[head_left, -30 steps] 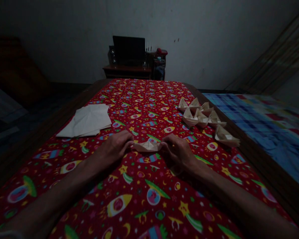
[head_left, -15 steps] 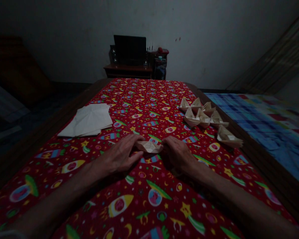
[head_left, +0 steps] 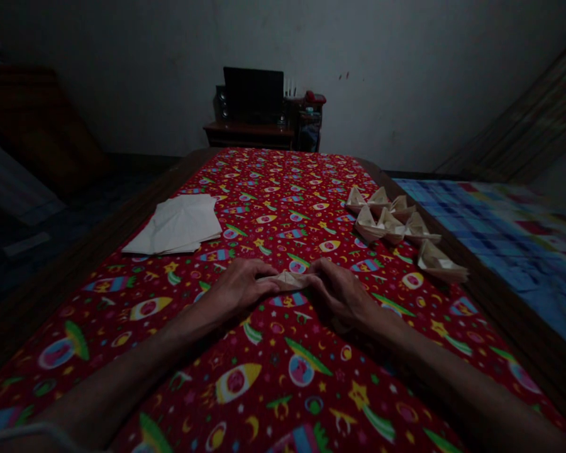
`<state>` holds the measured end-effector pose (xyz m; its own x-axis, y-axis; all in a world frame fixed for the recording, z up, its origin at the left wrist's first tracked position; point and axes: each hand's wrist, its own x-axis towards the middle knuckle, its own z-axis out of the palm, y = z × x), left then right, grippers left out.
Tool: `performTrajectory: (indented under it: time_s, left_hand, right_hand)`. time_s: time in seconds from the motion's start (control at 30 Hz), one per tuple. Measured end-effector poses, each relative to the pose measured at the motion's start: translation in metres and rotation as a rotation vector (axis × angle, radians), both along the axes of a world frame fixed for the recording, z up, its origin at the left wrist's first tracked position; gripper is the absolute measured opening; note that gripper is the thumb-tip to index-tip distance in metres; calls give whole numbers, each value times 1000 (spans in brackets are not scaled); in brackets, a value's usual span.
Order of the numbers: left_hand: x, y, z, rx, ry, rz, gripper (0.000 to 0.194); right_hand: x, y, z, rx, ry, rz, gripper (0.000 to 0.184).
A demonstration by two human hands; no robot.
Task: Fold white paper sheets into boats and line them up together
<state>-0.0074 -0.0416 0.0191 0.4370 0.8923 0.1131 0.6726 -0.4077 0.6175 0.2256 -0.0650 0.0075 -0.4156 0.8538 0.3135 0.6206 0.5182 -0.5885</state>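
Note:
A small folded paper boat [head_left: 289, 281] lies between my two hands, just above or on the red patterned cloth [head_left: 273, 340]. My left hand [head_left: 245, 283] pinches its left end between thumb and fingers. At its right end, my right hand [head_left: 337, 288] grips the paper the same way. Fingers cover both tips of the boat; its pointed middle shows. Beyond my right hand stand several finished-looking paper boats [head_left: 390, 223] in a cluster, with one more boat [head_left: 441, 261] a little nearer. Past my left hand lies a stack of pale paper sheets [head_left: 179, 223].
The cloth covers a long table with a dark wooden edge [head_left: 504, 302]. At the far wall are a black monitor [head_left: 253, 94] and speakers on a small desk [head_left: 249, 134]. A bed with a blue checked sheet [head_left: 490, 233] is on the right.
The left thumb and fingers have closed onto the boat's left end, and the boat looks flatter. The whole view has shifted slightly, moving everything a little to the right.

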Motion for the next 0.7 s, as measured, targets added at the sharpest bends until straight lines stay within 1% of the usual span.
performTrajectory:
  time_s: [0.03, 0.07, 0.1, 0.13, 0.17, 0.27, 0.33, 0.43, 0.5, 0.6, 0.7]
  left_hand:
    - [1, -1, 2, 2, 32, -10, 20]
    - [2, -1, 3, 13, 54, -19, 19]
    - [3, -2, 4, 29, 63, -32, 18]
    - [4, -3, 4, 51, 56, -51, 16]
    - [5, -4, 4, 73, 34, -77, 14]
    - [8, -8, 4, 129, -58, -142, 11]
    - [9, -10, 5, 92, -96, -142, 11]
    - [9, -12, 7, -17, -102, -117, 14]
    - [9, -14, 8, -27, -54, -103, 10]
    - [11, -18, 8, 80, 80, -105, 8]
    - [14, -21, 7, 183, 160, -130, 12]
  right_hand:
    - [-1, 0, 1, -26, 25, 37, 15]
    - [-2, 0, 1, -43, 41, 67, 24]
    - [-3, 0, 1, -52, 43, 83, 33]
    - [-4, 1, 1, -53, 29, 82, 38]
    - [-6, 1, 1, -50, 4, 72, 36]
    - [-9, 2, 1, -13, -97, 49, 16]
    - [-9, 3, 1, 59, -154, 33, 10]
    - [-9, 2, 0, 150, -182, 8, 19]
    - [-10, 1, 0, 150, -176, 16, 25]
    - [-12, -3, 1, 111, -163, 52, 28]
    - [-16, -7, 4, 92, -187, 112, 17]
